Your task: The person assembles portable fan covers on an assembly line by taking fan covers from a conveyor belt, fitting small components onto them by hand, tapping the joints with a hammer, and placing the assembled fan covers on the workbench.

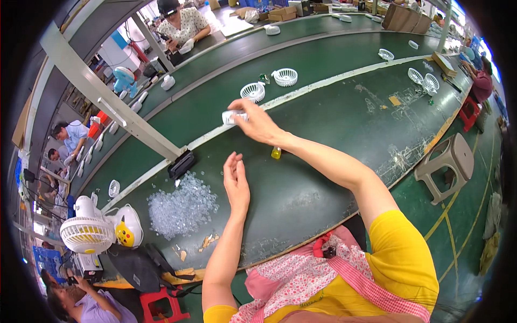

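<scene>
My right hand reaches forward over the pale strip between the table and the belt. Its fingers are closed on a small white plastic part, partly covered by them; I cannot tell its exact kind. Just beyond lies a round white fan grille, with a second fan grille to its right. My left hand hovers open above the table, fingers loosely bent, nothing visible in it. To its left spreads a pile of small clear plastic pieces. Below my right wrist is a small yellow object.
A metal post rises at the left, beside a black object. A white desk fan and a black bag are at the near left. More grilles lie at the far right, near a stool. People work around the belt.
</scene>
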### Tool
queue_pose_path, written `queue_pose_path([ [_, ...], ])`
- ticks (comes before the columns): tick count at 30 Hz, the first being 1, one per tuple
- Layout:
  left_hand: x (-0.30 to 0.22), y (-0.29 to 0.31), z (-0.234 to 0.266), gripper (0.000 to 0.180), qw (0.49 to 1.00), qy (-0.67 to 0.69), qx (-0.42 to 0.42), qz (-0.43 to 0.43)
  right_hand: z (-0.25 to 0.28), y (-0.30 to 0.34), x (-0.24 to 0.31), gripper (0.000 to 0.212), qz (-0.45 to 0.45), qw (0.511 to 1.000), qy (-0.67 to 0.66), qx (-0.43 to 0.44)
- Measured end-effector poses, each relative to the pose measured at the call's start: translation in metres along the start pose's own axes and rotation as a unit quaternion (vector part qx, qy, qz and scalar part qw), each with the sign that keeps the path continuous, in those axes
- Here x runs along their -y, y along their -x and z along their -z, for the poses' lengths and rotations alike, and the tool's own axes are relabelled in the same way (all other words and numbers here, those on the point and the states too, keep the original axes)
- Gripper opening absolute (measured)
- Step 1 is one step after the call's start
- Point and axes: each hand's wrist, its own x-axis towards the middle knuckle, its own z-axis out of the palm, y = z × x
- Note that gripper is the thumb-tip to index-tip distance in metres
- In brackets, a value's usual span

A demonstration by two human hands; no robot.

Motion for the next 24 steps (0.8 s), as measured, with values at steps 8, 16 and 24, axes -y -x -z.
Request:
queue_pose_path([
  [8, -0.001, 0.003, -0.007, 0.030, 0.998, -0.050, 0.038, -0.010, 0.049, -0.035, -0.131, 0.056, -0.100, 0.930, 0.345, -0.071],
  [16, -0.002, -0.003, -0.005, 0.023, 0.993, -0.106, 0.042, -0.026, 0.089, -0.073, -0.185, 0.104, -0.395, 0.837, 0.374, 0.053],
  [24, 0.001, -0.007, -0.005, 0.021, 0.993, -0.109, 0.040, -0.036, 0.091, -0.063, -0.194, 0.035, -0.311, 0.909, 0.272, -0.053],
])
